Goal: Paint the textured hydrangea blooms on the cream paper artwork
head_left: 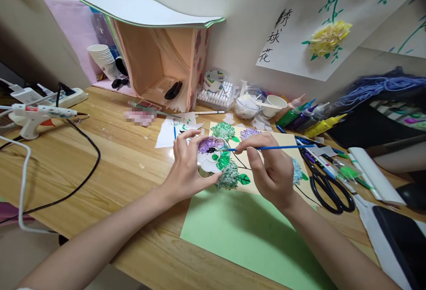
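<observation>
My left hand (pixel 189 161) grips a small white paint palette (pixel 207 166) by its edge, fingers on the far side and thumb on the near side. Purple, black and green paint lie in its wells. Between the fingers of my right hand (pixel 271 170) is a thin blue paintbrush (pixel 282 148), its tip at the black paint. Beneath both hands, a cream sheet (pixel 262 184) carries textured green, purple and blue flower heads, green leaves and dark stems. That sheet rests over a light green sheet (pixel 246 232), and my hands hide part of it.
Black-handled scissors (pixel 333 192) lie to the right among pens. Paint bottles (pixel 319 123) and a paper cup (pixel 275 105) stand at the back. An open-fronted box (pixel 159 59) is against the wall. At left, a glue gun (pixel 36 117) sits near a power strip and trailing cables.
</observation>
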### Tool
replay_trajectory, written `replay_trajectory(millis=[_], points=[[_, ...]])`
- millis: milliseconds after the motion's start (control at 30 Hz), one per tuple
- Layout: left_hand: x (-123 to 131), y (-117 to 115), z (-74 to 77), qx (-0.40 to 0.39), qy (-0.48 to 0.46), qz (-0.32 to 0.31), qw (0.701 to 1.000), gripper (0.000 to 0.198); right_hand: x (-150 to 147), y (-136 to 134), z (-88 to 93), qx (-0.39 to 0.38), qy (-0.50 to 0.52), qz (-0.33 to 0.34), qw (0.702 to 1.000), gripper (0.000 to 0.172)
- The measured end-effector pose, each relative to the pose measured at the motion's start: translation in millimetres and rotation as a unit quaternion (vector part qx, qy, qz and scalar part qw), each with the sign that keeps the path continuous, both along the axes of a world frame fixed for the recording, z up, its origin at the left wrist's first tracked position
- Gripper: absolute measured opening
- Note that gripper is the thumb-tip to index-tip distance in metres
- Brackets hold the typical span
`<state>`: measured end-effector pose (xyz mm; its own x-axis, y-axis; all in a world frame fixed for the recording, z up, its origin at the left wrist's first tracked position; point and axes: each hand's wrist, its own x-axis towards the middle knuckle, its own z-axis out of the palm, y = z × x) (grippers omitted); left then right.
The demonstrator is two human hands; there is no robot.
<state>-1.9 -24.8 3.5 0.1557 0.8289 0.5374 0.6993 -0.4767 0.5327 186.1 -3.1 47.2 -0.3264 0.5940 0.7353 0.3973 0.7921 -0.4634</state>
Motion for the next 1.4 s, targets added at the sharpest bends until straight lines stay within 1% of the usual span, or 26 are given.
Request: replay_trajectory(millis=[133,300,433,600,1100,1267,1400], points=[[0.0,0.5,-0.5,-0.006,0.008,-0.001,1.0,0.075,1.2,-0.1,0.8,-0.001,0.044,-0.006,0.999,0.017],[0.2,1.1,-2.0,-0.016,0.009,0.003,1.0,0.077,2.6,1.0,1.6,-0.025,0.005,-0.008,1.0,0.017],[0.2,2.6,-3.1,-0.015,0.006,0.002,1.0,0.077,3.6,2.6,1.1,-0.022,0.018,-0.015,0.999,0.018],[0.1,3.1,-2.4,-0.02,-0.003,-0.001,1.0,0.077,4.0,3.7,1.3,-0.025,0.001,-0.018,1.0,0.018],[-0.3,2.5,-2.1,-0.018,-0.01,-0.004,1.0,0.079,6.5,4.9,0.7,-0.029,0.007,-0.029,0.999,0.017],[-0.1,2.3,-1.6,-0.012,-0.011,-0.007,1.0,0.078,6.5,4.4,-1.3,-0.052,0.031,-0.042,0.997,0.018],[0.4,1.6,-1.1,-0.009,-0.009,-0.006,1.0,0.078,7.0,5.8,-4.7,-0.079,0.03,-0.044,0.995,0.016]])
